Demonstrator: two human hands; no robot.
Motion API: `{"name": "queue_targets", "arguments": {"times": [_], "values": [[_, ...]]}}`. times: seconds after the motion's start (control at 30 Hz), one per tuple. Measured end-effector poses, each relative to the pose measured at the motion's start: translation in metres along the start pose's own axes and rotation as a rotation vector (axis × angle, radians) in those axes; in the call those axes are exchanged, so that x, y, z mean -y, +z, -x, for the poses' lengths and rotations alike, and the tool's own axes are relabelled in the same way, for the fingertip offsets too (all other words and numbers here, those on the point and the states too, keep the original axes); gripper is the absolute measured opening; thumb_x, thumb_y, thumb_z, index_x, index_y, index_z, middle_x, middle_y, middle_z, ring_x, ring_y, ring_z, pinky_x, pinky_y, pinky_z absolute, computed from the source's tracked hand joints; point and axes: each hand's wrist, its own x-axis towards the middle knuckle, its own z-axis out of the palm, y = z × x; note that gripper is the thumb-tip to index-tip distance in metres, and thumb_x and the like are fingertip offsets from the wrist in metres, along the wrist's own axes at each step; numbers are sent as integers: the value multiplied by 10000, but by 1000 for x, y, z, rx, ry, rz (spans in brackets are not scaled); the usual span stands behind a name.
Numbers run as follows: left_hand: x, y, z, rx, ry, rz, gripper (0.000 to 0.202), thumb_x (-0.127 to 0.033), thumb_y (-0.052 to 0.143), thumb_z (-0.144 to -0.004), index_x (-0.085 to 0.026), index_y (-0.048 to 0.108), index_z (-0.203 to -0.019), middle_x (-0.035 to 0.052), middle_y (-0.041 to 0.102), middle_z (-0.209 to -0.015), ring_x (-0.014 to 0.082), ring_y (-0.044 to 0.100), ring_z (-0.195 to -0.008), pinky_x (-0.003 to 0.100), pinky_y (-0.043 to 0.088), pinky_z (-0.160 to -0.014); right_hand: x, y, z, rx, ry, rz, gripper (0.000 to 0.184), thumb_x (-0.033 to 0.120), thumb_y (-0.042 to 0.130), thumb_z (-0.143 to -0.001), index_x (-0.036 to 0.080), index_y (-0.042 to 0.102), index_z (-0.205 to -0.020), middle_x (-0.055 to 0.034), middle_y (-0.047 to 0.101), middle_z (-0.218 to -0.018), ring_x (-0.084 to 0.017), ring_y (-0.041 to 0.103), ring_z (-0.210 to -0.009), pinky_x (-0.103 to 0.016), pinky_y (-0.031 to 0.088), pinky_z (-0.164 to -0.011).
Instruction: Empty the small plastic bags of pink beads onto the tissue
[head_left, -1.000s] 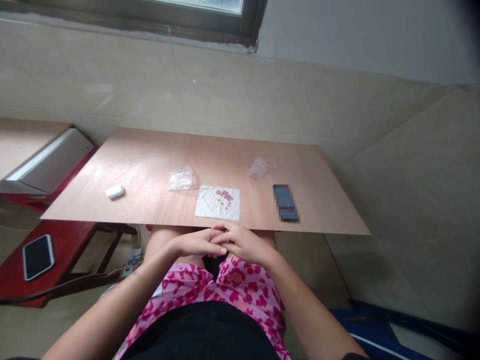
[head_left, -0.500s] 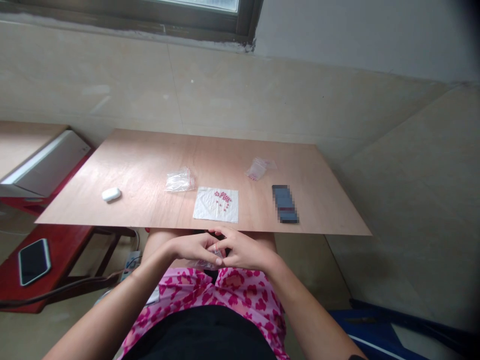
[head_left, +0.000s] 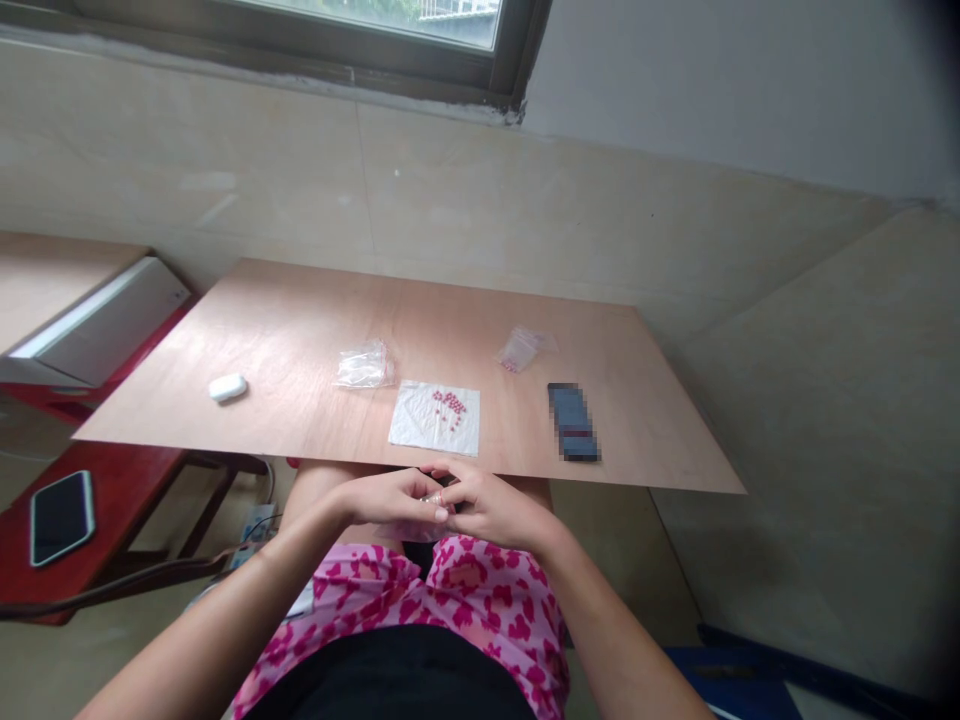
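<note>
Left hand [head_left: 386, 497] and right hand [head_left: 495, 506] curled together, fingers gripping small clear bag [head_left: 409, 531] over lap [head_left: 487, 585], just off near edge of table [head_left: 300, 400]. White tissue [head_left: 411, 428] bearing small red pieces [head_left: 454, 402], dark pixelated slab [head_left: 574, 422] right; clear bag pile [head_left: 364, 367] left, part-filled bag [head_left: 520, 350] farthest.

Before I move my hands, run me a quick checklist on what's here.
1. Left hand and right hand both on the clear plastic bag: ok.
2. Bag open: cannot tell, partly hidden.
3. Small red pieces all in one cluster on the white square tissue: not ok, a few lie apart.
4. Tissue lying wholly on the pale wooden tabletop: ok.
5. Dark rectangular device apart from the tissue: ok.
</note>
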Motion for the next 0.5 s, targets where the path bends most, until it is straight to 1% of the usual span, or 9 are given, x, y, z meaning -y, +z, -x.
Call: {"name": "queue_targets", "arguments": {"times": [0.07,0.13,0.2,0.27,0.33,0.4,0.43,0.5], "values": [[-3,-1,1,-35,34,-9,398,-539,743,-896,-145,698,-924,46,627,-872,165,579,-762,288,461,-713,-1,-2,1,-28,5,-35,214,184,663,-969,279,829,-1066,-69,580,-1477,-258,552,-1365,-410,441,-1163],[-7,-3,2,-110,81,-43,378,-521,755,-888,-158,687,-967,49,647,-937,180,601,-835,296,479,-772,-8,-5,1,-112,28,-58,289,142,591,-974,274,820,-1092,-72,583,-1465,-242,565,-1352,-415,441,-1167],[-10,-8,5,-231,101,-116,384,-520,744,-895,-170,681,-1038,59,673,-1003,199,622,-907,307,490,-823,-22,-8,-1,-273,61,-39,322,143,550,-969,257,796,-1143,-83,605,-1424,-231,572,-1342,-419,424,-1179],[-10,-17,6,-401,75,-225,403,-539,706,-914,-174,673,-1081,68,691,-1022,208,637,-913,313,499,-818,-44,-12,-8,-477,102,-11,304,194,549,-967,234,768,-1174,-96,644,-1363,-232,586,-1318,-424,419,-1179],[-7,-30,4,-596,44,-375,415,-560,669,-927,-174,667,-1080,67,700,-981,210,643,-867,316,501,-774,-69,-16,-20,-656,157,-71,291,266,546,-966,208,741,-1174,-112,687,-1297,-240,642,-1229,-415,489,-1103],[-3,-45,-1,-752,46,-575,414,-550,679,-914,-174,673,-1087,79,711,-1010,229,652,-892,329,502,-777,-91,-21,-37,-829,229,-183,313,325,510,-973,187,712,-1168,-126,719,-1238,-245,666,-1184,-414,521,-1058],[-2,-53,-4,-803,44,-679,416,-536,693,-903,-174,679,-1107,89,718,-1046,245,659,-925,340,503,-793,-101,-23,-47,-898,253,-225,327,331,477,-977,179,699,-1162,-136,715,-1244,-246,663,-1196,-408,531,-1042],[-2,-67,-13,-829,23,-881,422,-509,707,-892,-166,692,-1139,106,729,-1062,272,675,-949,353,502,-803,-114,-27,-68,-1038,272,-280,346,319,409,-988,174,664,-1171,-150,701,-1270,-231,656,-1218,-396,534,-1034]]}}
